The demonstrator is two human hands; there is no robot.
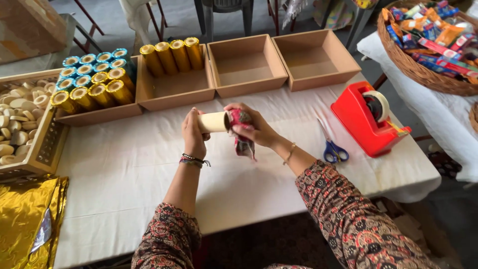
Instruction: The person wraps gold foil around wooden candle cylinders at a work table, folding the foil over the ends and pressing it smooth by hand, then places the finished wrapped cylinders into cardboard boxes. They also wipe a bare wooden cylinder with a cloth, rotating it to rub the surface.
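My left hand (pixel 193 132) grips a cream cardboard tube (pixel 214 122) held sideways above the white table (pixel 124 174). My right hand (pixel 251 127) clasps the tube's right end together with a piece of red patterned cloth (pixel 244 144), which hangs down below the fingers. Both hands hover over the table's middle, just in front of the row of cardboard boxes.
Open brown boxes line the back: one full of gold and blue wrapped rolls (pixel 92 82), one with gold rolls (pixel 172 55), two empty (pixel 246 65). A red tape dispenser (pixel 366 119) and blue scissors (pixel 333 147) lie right. A tray of pale discs (pixel 20 119), gold foil (pixel 25 219), and a snack basket (pixel 433 40) surround.
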